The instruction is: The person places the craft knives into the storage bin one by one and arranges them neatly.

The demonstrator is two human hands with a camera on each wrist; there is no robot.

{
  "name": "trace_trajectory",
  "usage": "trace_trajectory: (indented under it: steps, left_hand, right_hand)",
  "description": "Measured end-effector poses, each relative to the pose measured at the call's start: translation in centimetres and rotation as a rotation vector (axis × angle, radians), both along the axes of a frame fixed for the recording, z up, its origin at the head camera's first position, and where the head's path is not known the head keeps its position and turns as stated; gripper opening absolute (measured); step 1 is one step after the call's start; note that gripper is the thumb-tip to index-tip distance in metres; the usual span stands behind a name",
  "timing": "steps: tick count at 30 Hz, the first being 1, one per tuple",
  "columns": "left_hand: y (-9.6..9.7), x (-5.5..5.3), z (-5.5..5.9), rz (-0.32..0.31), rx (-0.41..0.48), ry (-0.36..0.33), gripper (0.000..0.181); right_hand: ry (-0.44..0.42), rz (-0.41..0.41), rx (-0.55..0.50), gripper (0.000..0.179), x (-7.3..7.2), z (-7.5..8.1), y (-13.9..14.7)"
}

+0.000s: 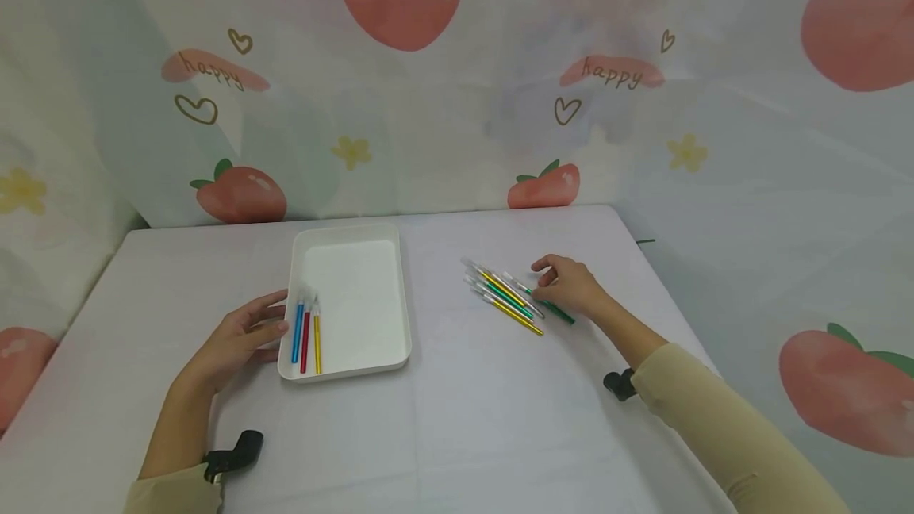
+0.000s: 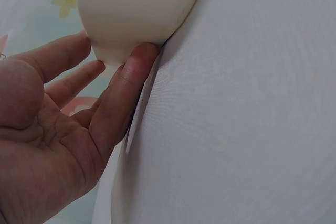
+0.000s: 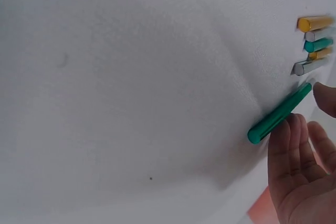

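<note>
My left hand [image 1: 239, 335] touches the left wall of a white rectangular tray [image 1: 350, 372] with extended fingers; the left wrist view has those fingertips against the tray's outer side [image 2: 142, 11]. Inside the tray, along its left edge, lie a blue [image 1: 297, 331], a red [image 1: 305, 339] and a yellow [image 1: 317, 339] pen-like stick, each with a clear cap. My right hand [image 1: 571, 285] is at a metallic green stick [image 3: 281, 113] on the table. Its fingers touch the stick from one side, its thumb [image 3: 325, 98] stands by the far end, and a gap shows between.
Just left of the right hand, several more capped sticks lie bunched side by side, among them a yellow one [image 1: 516, 316] and a silver one [image 3: 312, 66]. A white cloth covers the table [image 1: 457, 435]. A printed curtain [image 1: 457, 117] hangs behind it.
</note>
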State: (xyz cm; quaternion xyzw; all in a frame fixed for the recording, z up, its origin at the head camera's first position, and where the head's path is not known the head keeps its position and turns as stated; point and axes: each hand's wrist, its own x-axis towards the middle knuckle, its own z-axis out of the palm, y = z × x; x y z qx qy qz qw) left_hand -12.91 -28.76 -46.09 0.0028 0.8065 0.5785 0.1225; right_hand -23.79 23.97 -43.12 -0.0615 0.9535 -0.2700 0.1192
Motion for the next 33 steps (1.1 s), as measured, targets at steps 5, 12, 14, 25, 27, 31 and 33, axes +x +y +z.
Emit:
trace_trajectory:
  steps: [5, 12, 14, 25, 27, 31, 33]
  left_hand:
    - [-0.03, -0.02, -0.08, 0.003, 0.003, 0.0, 0.068]
    - [-0.08, -0.04, -0.2, 0.001, 0.007, 0.0, 0.068]
    - [-0.08, -0.05, -0.22, 0.0, 0.007, 0.003, 0.068]
    - [-0.03, -0.02, -0.16, 0.006, 0.012, 0.009, 0.069]
    - [0.02, 0.0, -0.13, 0.008, 0.013, 0.009, 0.069]
    - [0.13, 0.06, -0.06, 0.011, 0.012, 0.01, 0.069]
    - [0.15, 0.09, -0.04, 0.013, 0.012, 0.01, 0.068]
  right_hand:
    - [0.008, 0.007, 0.004, 0.046, -0.05, -0.49, -0.01]
    - [0.027, 0.02, 0.024, 0.044, -0.15, -0.92, 0.01]
    - [0.033, 0.03, 0.031, 0.043, -0.08, -0.91, -0.02]
    - [0.056, 0.056, 0.063, 0.027, 0.27, -0.6, -0.36]
    - [0.06, 0.055, 0.066, 0.027, 0.29, -0.67, -0.32]
    - [0.072, 0.056, 0.078, 0.026, 0.25, -0.9, -0.22]
    - [0.077, 0.061, 0.083, 0.026, 0.19, -1.02, -0.21]
